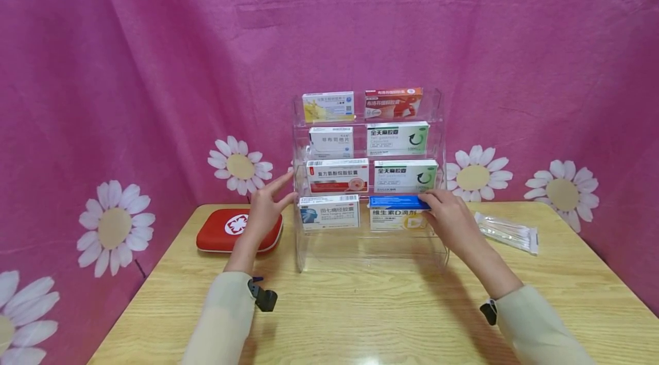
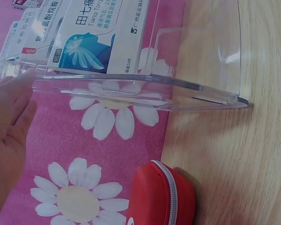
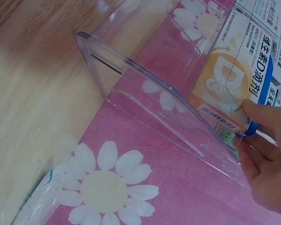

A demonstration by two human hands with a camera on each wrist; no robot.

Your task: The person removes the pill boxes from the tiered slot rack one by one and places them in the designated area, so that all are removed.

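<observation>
A clear acrylic display rack stands on the table, with medicine boxes on its four tiers. My right hand pinches the right end of a vitamin D drops box on the bottom tier. In the right wrist view, the thumb lies on the orange-and-white front of this box, fingers behind its end. My left hand has its fingers extended against the rack's left side. Beside the vitamin D box sits a white box with a blue head picture. Above these are a red-and-white capsule box and a green-and-white box.
A red zipped first-aid case lies left of the rack, close to my left forearm. To the right is a clear packet of cotton swabs. Behind the wooden table hangs a pink curtain with daisies.
</observation>
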